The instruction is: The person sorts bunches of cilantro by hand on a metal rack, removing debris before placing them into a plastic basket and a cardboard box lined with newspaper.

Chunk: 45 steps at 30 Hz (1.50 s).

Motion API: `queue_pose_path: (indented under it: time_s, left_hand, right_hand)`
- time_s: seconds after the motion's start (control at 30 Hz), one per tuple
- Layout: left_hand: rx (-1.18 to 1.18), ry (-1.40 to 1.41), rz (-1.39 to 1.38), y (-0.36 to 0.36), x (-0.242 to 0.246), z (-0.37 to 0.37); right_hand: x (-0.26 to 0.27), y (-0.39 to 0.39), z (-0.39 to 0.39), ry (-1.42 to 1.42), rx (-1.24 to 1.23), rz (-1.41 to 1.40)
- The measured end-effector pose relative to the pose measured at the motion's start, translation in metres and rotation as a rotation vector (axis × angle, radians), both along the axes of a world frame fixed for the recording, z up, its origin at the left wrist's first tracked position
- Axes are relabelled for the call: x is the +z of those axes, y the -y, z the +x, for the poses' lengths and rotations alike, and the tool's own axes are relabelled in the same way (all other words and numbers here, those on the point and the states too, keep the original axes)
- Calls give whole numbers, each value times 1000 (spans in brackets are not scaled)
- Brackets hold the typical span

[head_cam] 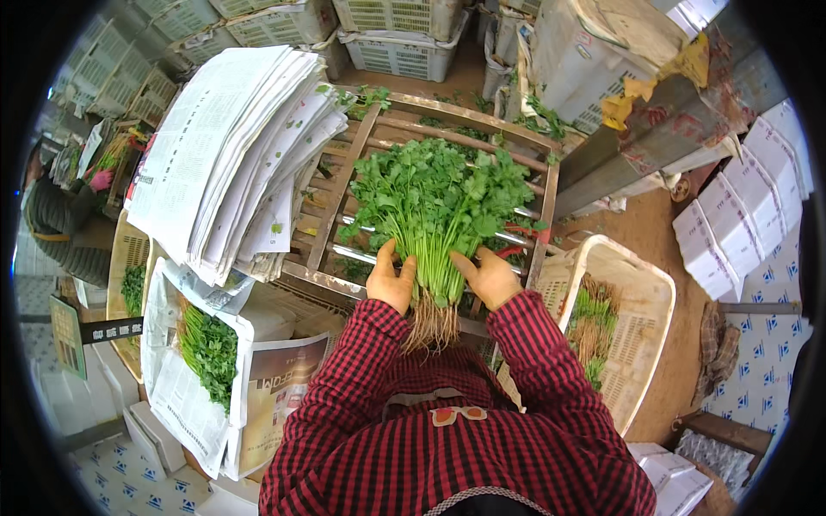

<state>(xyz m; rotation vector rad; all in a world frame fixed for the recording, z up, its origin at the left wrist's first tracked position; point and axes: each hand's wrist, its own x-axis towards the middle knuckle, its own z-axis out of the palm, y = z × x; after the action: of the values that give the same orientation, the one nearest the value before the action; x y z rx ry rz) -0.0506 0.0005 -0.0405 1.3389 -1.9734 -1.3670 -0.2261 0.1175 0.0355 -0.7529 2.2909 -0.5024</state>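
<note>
A large bunch of coriander (445,193) lies on a rusty metal rack (341,193) before me, its leaves pointing away. Its pale roots (433,322) hang over the near edge, towards my body. My left hand (392,276) grips the stems from the left, just above the roots. From the opposite side, my right hand (488,276) presses the same stems with thumb and fingers. Part of the fingers of each hand is hidden beneath the bunch.
A tall stack of newspaper (222,148) covers the rack's left side. Below it stands a newspaper-lined crate (242,367) with greens inside. To my right, a cream plastic crate (645,322) holds rooted bunches. A metal post (652,142) rises beyond the rack's right corner.
</note>
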Motion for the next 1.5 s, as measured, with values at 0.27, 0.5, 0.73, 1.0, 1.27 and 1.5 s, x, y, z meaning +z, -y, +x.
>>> queue_pose_path:
  time_s: [0.27,0.5,0.73,1.0,1.27,1.5]
  left_hand:
    - [17,-24,-55,-5,1,5]
    - [25,7,-233,-6,-4,6]
    - [-72,52,-176,-5,16,6]
    - [-159,242,-94,-2,33,1]
    - [-165,292,-127,-3,26,-1]
    - [-183,334,-139,-2,31,2]
  right_hand:
    - [42,58,26,-510,400,-280]
    - [14,31,30,-446,422,-460]
    - [11,-74,66,319,521,-287]
    - [28,-35,46,-148,294,-213]
    - [18,-64,57,270,383,-326]
    - [42,-62,34,54,402,-208]
